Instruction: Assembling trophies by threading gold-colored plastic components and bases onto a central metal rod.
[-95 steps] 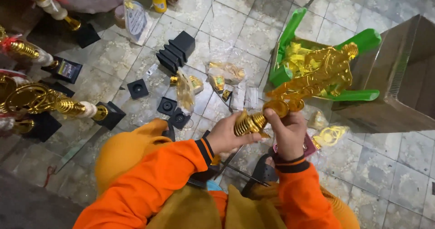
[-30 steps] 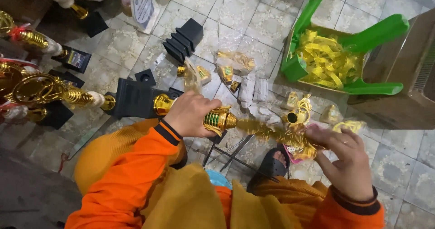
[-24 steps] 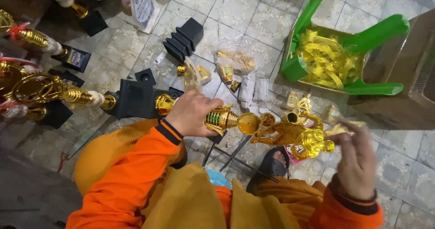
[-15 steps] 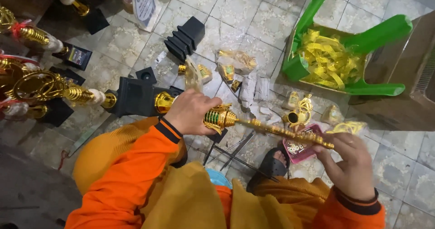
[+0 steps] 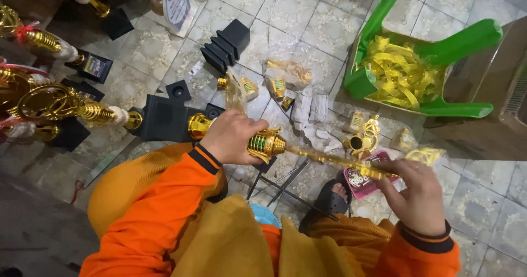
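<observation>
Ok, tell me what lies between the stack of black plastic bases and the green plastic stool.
In the head view, between the stack of black plastic bases and the green plastic stool, a clear bag of gold parts lies on the tiled floor.

A glossy gold trophy stem (image 5: 285, 148), plastic with a metallic finish, is gripped by 2 hands. Beside it, matt black plastic bases (image 5: 225, 41) are seen on glazed, patterned floor tiles (image 5: 313, 24) (slightly worn). Beyond it, a smooth green plastic stool (image 5: 439, 46) is noted.
</observation>
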